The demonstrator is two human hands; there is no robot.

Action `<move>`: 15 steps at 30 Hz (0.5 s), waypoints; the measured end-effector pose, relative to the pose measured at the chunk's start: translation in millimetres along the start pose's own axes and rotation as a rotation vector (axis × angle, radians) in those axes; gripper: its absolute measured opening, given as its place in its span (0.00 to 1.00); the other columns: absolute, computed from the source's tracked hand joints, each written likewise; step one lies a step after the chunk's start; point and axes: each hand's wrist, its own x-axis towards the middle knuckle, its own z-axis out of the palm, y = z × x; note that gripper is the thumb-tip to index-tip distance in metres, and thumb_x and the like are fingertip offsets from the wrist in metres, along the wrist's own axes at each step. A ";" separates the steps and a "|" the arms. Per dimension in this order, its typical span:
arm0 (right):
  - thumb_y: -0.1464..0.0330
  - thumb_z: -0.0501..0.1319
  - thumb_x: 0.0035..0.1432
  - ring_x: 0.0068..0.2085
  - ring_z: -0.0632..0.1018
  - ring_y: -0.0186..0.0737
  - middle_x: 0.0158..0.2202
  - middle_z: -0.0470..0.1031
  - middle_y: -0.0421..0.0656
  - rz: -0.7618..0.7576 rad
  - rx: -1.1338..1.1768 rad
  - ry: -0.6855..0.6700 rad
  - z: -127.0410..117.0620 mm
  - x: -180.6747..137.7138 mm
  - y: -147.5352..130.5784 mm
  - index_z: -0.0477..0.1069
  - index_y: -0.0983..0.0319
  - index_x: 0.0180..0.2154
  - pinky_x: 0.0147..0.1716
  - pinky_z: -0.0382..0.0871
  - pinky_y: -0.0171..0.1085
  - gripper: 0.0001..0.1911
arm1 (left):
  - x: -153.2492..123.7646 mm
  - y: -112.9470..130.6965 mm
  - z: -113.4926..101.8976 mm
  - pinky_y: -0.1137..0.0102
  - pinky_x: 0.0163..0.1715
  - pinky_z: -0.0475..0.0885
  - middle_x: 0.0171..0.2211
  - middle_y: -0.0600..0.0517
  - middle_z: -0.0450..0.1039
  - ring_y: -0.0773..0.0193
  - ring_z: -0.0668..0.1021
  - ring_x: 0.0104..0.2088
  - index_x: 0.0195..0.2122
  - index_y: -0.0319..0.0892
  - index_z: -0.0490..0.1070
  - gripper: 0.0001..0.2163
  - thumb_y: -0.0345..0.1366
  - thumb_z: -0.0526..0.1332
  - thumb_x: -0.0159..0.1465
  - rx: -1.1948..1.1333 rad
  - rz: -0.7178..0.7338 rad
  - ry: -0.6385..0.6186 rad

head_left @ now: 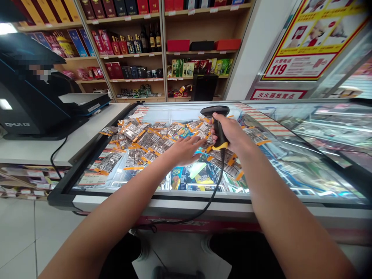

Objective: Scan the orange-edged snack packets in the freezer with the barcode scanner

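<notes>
My right hand [231, 130] is wrapped round the handle of a black and yellow barcode scanner [221, 135], held upright over the glass top of a chest freezer [200, 199]. The scanner's cable [213, 193] hangs down over the front edge. Just left of the scanner, my left hand [186, 150] is open, palm down with fingers stretched out above small clear packets with orange ends [157, 141]. Whether it touches them I cannot tell. Many such packets lie spread on the glass. A blue packet [182, 132] lies among them beyond my left fingers.
A checkout machine [26, 89] stands on the white counter [31, 145] at left, with a person [62, 81] behind it. Shelves [133, 56] of boxes and bottles line the back. Right of a striped strip [263, 120], the freezer glass continues.
</notes>
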 end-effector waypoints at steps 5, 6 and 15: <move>0.55 0.69 0.64 0.18 0.70 0.37 0.22 0.71 0.40 0.025 -0.062 -0.093 4.6 1.9 10.5 0.69 0.56 0.35 0.15 0.68 0.36 0.15 | -5.6 -15.8 -5.0 0.51 0.65 0.67 0.73 0.36 0.61 0.43 0.74 0.65 0.78 0.41 0.49 0.32 0.51 0.46 0.77 0.004 -0.136 0.010; 0.55 0.69 0.64 0.18 0.71 0.37 0.22 0.71 0.40 0.028 -0.097 -0.096 5.2 2.5 12.8 0.68 0.56 0.34 0.15 0.68 0.36 0.15 | -7.1 -20.9 -6.1 0.52 0.63 0.69 0.72 0.37 0.62 0.43 0.76 0.63 0.76 0.41 0.55 0.31 0.51 0.46 0.77 0.015 -0.147 0.003; 0.53 0.70 0.63 0.17 0.70 0.37 0.21 0.71 0.42 0.142 -0.206 -0.229 -1.6 -2.8 10.0 0.69 0.57 0.34 0.11 0.67 0.36 0.18 | -11.8 -59.3 -6.1 0.56 0.60 0.71 0.67 0.41 0.67 0.48 0.78 0.59 0.66 0.42 0.68 0.21 0.36 0.52 0.74 0.054 -0.209 0.031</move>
